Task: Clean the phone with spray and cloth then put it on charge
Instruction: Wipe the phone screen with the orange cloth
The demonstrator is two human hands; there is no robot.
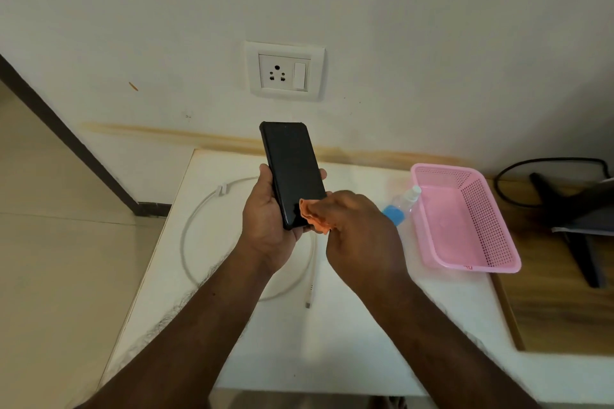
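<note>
My left hand point(265, 226) grips a black phone point(290, 166) by its lower half, screen towards me, tilted and raised above the white table point(332, 342). My right hand point(358, 232) presses a bunched orange cloth point(314, 217) against the phone's lower right corner. A small spray bottle point(400, 204) with blue liquid and a white cap lies on the table beside my right hand. A white charging cable point(199, 219) lies in a loop on the table under my hands, its free plug point(309, 300) pointing towards me. A white wall socket point(284, 71) with a switch sits above the table.
A pink perforated plastic basket point(491, 242) stands on the table at the right. Beyond it a wooden desk point(548, 309) holds a black monitor stand point(564, 219) and a black cable. Tiled floor lies to the left.
</note>
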